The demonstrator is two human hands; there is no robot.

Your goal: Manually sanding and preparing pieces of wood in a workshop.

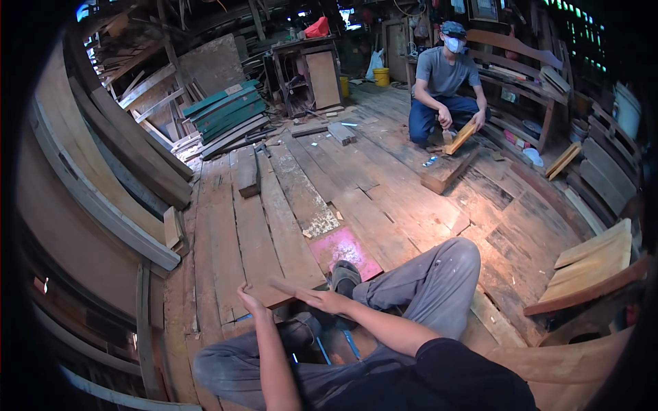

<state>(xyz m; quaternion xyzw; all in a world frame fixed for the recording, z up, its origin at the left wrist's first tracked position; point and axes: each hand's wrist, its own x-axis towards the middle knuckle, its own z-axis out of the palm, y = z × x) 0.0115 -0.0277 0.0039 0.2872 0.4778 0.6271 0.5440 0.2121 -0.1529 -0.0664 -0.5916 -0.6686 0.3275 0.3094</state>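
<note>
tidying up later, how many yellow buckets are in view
2: one yellow bucket stands at the back by a pale bag; the second yellow bucket is left of it, partly hidden by the wooden cabinet. More may be hidden.

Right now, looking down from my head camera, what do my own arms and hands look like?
Your left hand and right hand show no gloves. Both forearms are bare, with no watch or band visible. A plain black sleeve covers the right upper arm; the left sleeve isn't visible. Rings are too small to tell.
</note>
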